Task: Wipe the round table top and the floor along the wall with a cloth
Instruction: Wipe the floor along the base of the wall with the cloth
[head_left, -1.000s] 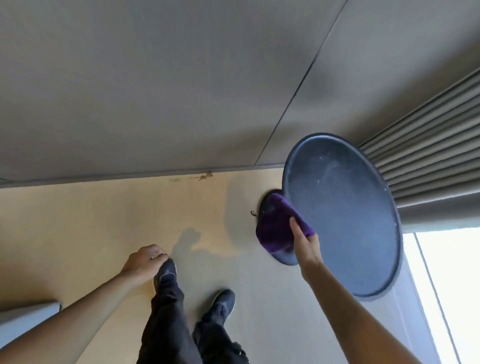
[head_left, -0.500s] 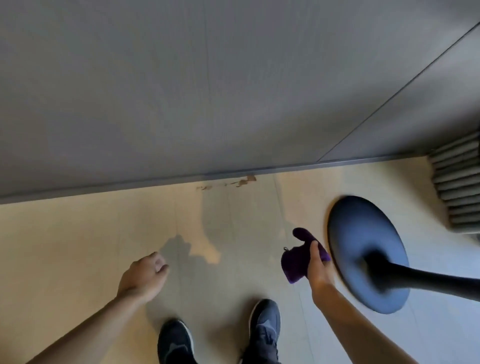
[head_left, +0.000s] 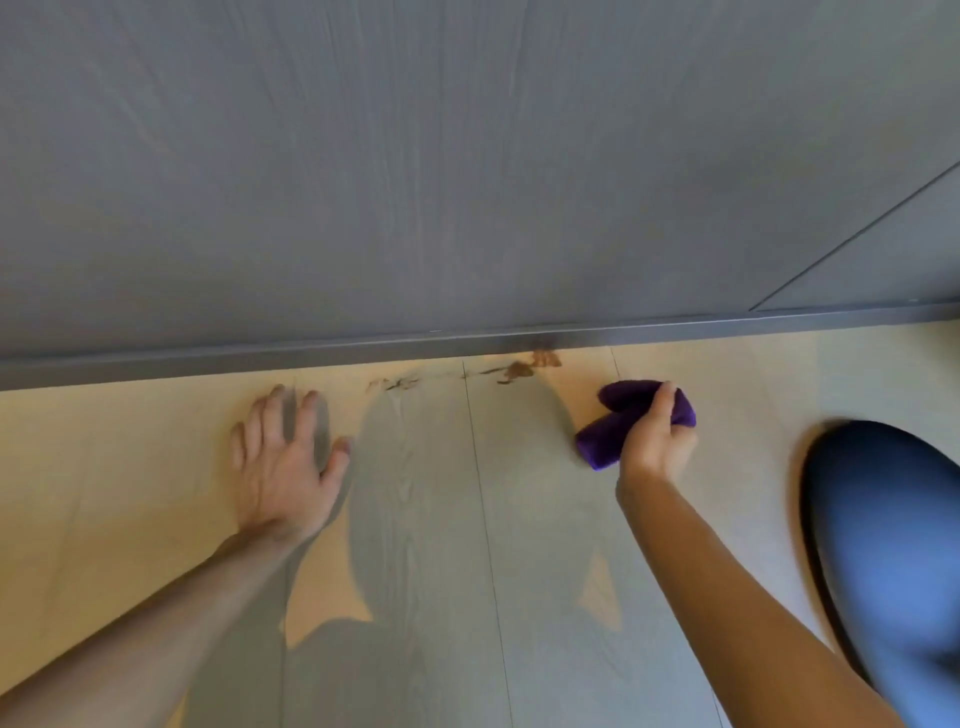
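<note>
My right hand (head_left: 655, 441) grips a bunched purple cloth (head_left: 618, 418), held low over the pale wood-look floor (head_left: 156, 467). Brown stains (head_left: 519, 368) mark the floor right at the skirting, just up and left of the cloth. A fainter smear (head_left: 389, 384) lies further left along the same edge. My left hand (head_left: 283, 457) is spread flat on the floor with fingers apart, pointing at the wall. The dark round base of the table (head_left: 883, 545) fills the lower right, blurred; the table top is out of view.
A grey panelled wall (head_left: 467, 156) with a dark skirting strip (head_left: 260, 356) runs across the whole view. My shadow falls on the floor between my two arms.
I have dropped down close to the floor. My right hand carried the cloth from the table toward the stains by the wall, and my left hand opened and went flat on the floor.
</note>
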